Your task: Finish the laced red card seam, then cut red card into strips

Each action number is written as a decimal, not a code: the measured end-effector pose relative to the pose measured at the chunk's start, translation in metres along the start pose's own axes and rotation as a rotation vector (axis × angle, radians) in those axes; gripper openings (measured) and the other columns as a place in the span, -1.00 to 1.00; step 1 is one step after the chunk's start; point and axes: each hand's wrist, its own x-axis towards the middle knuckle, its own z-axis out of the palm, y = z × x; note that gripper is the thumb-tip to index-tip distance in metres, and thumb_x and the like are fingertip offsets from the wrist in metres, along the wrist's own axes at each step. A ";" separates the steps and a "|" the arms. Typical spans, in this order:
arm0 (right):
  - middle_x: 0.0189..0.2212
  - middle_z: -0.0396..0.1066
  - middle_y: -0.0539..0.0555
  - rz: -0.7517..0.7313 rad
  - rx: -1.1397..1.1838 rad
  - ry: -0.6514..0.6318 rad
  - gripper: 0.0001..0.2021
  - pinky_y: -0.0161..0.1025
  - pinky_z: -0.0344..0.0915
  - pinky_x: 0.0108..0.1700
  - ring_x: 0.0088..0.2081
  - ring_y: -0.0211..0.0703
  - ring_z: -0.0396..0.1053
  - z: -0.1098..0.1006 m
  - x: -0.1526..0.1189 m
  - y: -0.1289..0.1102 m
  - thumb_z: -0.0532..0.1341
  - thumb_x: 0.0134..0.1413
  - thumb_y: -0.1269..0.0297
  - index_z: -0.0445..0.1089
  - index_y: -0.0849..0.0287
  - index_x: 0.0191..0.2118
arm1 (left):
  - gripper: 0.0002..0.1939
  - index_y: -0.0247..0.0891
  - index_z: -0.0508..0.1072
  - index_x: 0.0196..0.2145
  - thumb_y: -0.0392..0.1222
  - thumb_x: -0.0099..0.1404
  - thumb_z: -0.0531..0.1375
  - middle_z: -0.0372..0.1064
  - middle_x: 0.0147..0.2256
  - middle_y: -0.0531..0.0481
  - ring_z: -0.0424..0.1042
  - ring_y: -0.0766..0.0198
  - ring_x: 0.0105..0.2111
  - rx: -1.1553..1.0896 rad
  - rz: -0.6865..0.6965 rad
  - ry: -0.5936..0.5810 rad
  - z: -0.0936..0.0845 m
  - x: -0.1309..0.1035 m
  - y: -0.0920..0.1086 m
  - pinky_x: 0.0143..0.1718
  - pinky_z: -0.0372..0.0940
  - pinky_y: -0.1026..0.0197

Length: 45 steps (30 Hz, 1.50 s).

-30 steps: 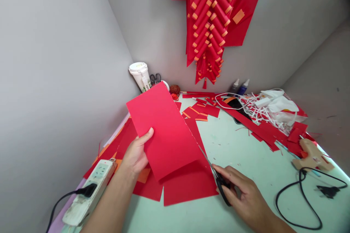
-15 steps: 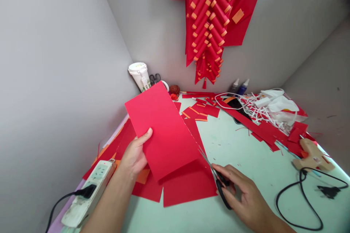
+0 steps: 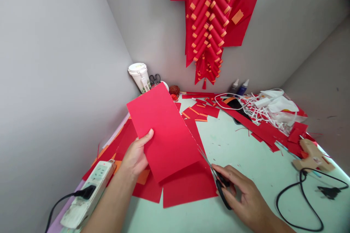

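Observation:
My left hand (image 3: pixel 138 154) grips a red sheet of card (image 3: pixel 166 131) by its left edge, thumb on top and the other fingers hidden underneath. The sheet is held tilted above the table, and its right edge looks slightly ragged. In my right hand (image 3: pixel 240 193) is a pair of scissors (image 3: pixel 221 184) with black handles. Its blades point up and left and meet the sheet's right edge near the lower corner; whether they touch it I cannot tell. Below lie more red sheets (image 3: pixel 188 189), with an orange piece (image 3: pixel 142 177) on one of them.
A white power strip (image 3: pixel 87 193) with a black plug lies at the left. Along the back stand a white cup (image 3: pixel 139 76) and two small bottles (image 3: pixel 242 87). A glue gun (image 3: pixel 313 156) with its cord lies right, below white paper shreds (image 3: pixel 262 111). Red firecracker decorations (image 3: pixel 209 18) hang on the wall.
The red sheet and my left hand have shifted very slightly to the right. My right hand and the scissors look almost unmoved.

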 end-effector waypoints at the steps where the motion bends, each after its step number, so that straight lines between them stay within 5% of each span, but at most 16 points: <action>1: -0.37 0.32 -0.02 -0.004 0.003 0.002 -0.51 -0.41 0.30 -0.33 -0.40 -0.28 0.28 0.000 0.000 0.000 0.09 0.15 0.48 0.22 -0.03 0.19 | -0.72 -0.36 0.46 -0.03 -0.32 0.30 0.19 0.58 -0.20 -0.22 0.60 0.02 -0.27 0.000 -0.003 -0.002 0.000 0.000 0.000 -0.10 0.47 -0.04; 45: -0.36 0.39 0.02 0.012 -0.033 0.022 -0.57 -0.39 0.36 -0.33 -0.40 -0.26 0.36 -0.002 -0.003 -0.001 0.11 0.18 0.41 0.30 0.04 0.16 | -0.68 -0.37 0.44 0.00 -0.31 0.28 0.21 0.58 -0.22 -0.25 0.59 -0.02 -0.24 -0.001 -0.013 -0.018 0.000 0.000 -0.002 -0.10 0.47 -0.04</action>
